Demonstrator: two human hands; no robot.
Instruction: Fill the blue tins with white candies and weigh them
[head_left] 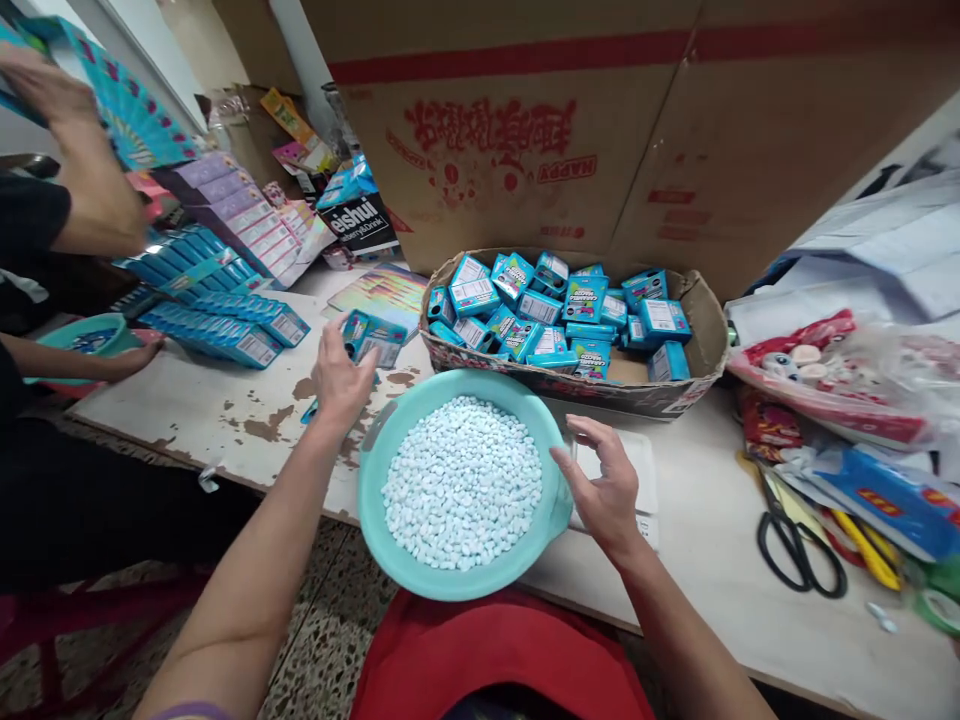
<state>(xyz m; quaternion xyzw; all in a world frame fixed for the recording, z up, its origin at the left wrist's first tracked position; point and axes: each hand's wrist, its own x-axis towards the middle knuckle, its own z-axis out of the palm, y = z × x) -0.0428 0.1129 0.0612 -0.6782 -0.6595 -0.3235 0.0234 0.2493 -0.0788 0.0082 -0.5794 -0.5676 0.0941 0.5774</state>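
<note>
A turquoise plastic bowl [372, 500] full of small pale-blue candies [465, 485] sits at the table's front edge, close to my body. My left hand [341, 378] is over the table beyond the bowl's left rim. Its thumb and fingers are apart, right at a small blue candy box [382, 340]; whether they touch it is unclear. A bit of blue shows under that wrist. To the right of the bowl, my right hand [604, 480] is open, fingers spread near the rim. Partly behind it lies a white kitchen scale [643, 465].
Behind the bowl, a low cardboard box [705, 365] holds many blue candy boxes [585, 298]. A large carton [525, 120] stands behind. Scissors [799, 550] and plastic bags [885, 380] lie right. At left, a co-worker's arm [90, 170] is near stacked blue boxes [247, 335].
</note>
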